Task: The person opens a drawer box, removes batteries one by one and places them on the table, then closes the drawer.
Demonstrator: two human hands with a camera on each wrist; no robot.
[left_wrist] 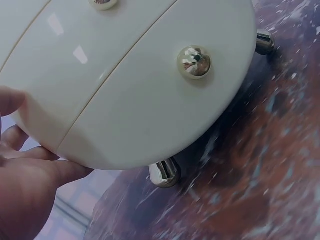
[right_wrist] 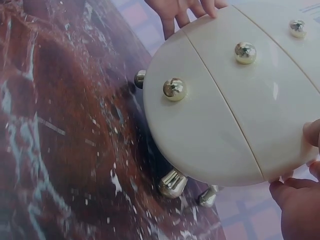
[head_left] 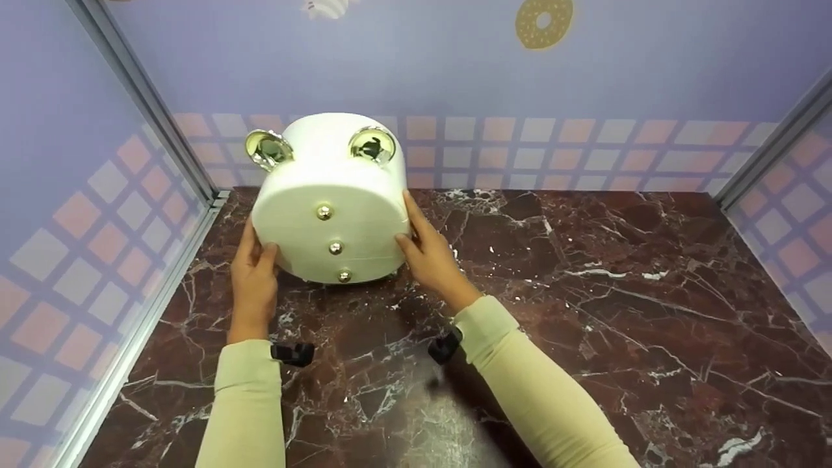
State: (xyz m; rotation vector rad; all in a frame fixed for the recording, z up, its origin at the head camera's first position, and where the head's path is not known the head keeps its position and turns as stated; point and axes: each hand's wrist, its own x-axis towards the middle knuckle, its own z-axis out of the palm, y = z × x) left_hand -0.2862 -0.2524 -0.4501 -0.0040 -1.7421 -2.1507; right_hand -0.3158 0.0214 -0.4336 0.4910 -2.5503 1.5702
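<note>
A glossy white drawer box (head_left: 292,227) with a rounded front stands towards the back left of the table. Three gold knobs run down its front, and two shiny gold ears stick out of its top. Seams between the drawers show in the left wrist view, above short metal feet (left_wrist: 165,172). My left hand (head_left: 253,283) grips the box's left side, thumb at the front edge. On the opposite side my right hand (head_left: 434,257) holds it, with the thumb at the front and fingers along the side. Whether every foot touches the table cannot be told.
Dark red marbled table (head_left: 617,312) extends to the right and in front of the box. A purple wall (head_left: 455,71) with a checked band rises close behind it. Another panel (head_left: 84,240) stands at the left, with a metal rail along its bottom.
</note>
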